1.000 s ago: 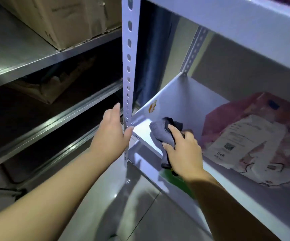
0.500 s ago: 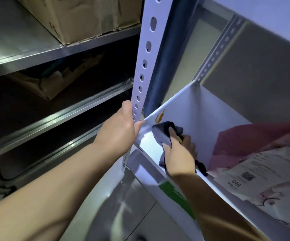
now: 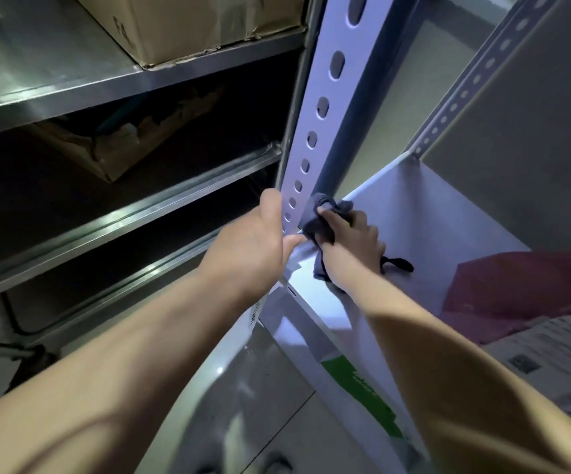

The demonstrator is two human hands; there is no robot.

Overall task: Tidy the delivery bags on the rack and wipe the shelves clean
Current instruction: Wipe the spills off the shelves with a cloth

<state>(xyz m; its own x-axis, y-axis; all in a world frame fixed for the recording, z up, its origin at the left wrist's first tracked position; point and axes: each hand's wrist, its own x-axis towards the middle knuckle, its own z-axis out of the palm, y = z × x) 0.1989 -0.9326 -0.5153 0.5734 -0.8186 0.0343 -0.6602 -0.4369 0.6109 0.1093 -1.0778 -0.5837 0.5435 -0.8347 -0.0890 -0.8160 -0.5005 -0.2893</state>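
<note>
My right hand [image 3: 352,244] grips a dark grey cloth [image 3: 321,220] and presses it into the front left corner of the white shelf [image 3: 414,213], against the base of the perforated white upright post [image 3: 315,131]. My left hand [image 3: 256,244] grips that post from the left, thumb on its front face. A pink delivery bag [image 3: 516,285] with a white printed receipt [image 3: 550,354] lies on the shelf to the right, partly cut off by the frame edge.
A steel rack [image 3: 113,87] stands to the left, with a cardboard box [image 3: 192,22] on its upper shelf and a torn box [image 3: 106,145] below. A green label [image 3: 362,391] marks the white shelf's front lip. Tiled floor [image 3: 243,405] lies beneath.
My right hand has slid the cloth left and forward along the shelf into the corner by the post. The camera has moved closer and lower; my left hand keeps its hold on the post.
</note>
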